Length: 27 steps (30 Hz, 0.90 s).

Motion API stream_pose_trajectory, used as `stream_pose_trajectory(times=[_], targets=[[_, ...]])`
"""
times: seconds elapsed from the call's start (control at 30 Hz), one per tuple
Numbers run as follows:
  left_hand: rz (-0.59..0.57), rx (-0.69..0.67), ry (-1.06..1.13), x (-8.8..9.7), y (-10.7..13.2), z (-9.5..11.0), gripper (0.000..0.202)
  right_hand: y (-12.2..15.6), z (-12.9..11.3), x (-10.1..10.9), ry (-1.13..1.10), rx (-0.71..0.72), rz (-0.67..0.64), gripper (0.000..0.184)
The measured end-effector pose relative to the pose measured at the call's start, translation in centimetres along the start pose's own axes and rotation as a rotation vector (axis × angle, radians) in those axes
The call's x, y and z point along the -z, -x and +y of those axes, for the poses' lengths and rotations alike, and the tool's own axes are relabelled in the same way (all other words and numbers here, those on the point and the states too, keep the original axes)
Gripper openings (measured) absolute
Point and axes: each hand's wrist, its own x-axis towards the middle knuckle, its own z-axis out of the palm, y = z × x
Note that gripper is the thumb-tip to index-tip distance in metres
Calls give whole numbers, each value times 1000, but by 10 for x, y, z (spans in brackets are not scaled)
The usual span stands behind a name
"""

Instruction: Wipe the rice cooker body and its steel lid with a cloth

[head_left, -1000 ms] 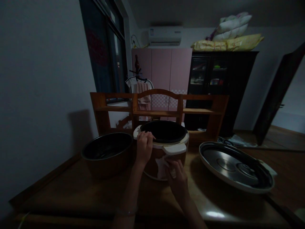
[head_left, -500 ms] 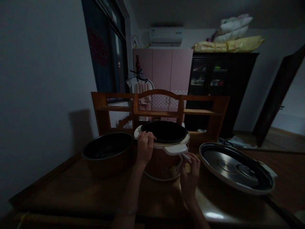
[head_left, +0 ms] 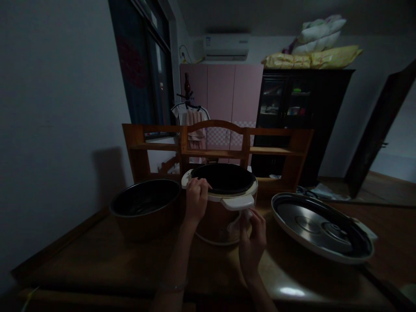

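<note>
In the middle of the table stands an electric cooker [head_left: 211,221], its top uncovered and dark inside, with a pale rim and a white handle [head_left: 238,203] facing me. My left hand [head_left: 196,197] is closed over its near left rim. Just below the white handle, my right hand [head_left: 253,234] pinches a small, pale, crumpled thing, perhaps a tissue or cloth, against the cooker's side. That thing is mostly hidden by the fingers. A dark inner pot [head_left: 146,221] sits on the left. To the right lies the cooker's lid [head_left: 305,223], its metal inner side up.
A wooden shelf rack [head_left: 214,153] rises along the table's back edge. The wall [head_left: 65,130] borders the table on the left. Behind are a pink wardrobe [head_left: 221,91], a black cabinet [head_left: 325,108] and hanging clothes [head_left: 191,119]. The light is dim.
My right hand has moved left along the cooker's side, under the handle, with the pale thing. My left hand stays on the rim. The view has shifted slightly.
</note>
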Motion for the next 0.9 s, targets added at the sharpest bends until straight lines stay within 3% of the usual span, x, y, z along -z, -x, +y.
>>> stream_pose_trajectory(times=[0.23, 0.33, 0.5, 0.77, 0.9], targets=[[-4, -1, -1, -1, 1, -2, 42, 18, 1, -3, 24, 109, -91, 22], [-14, -14, 0, 0, 0, -2, 42, 29, 5, -2, 72, 128, -161, 32], [-19, -28, 14, 1, -1, 0, 42, 46, 6, -3, 217, 111, -399, 58], [-21, -17, 16, 1, 0, 0, 42, 50, 11, -2, 383, 271, -472, 87], [-13, -7, 5, 0, 0, -1, 42, 47, 10, 3, 370, 311, -491, 84]])
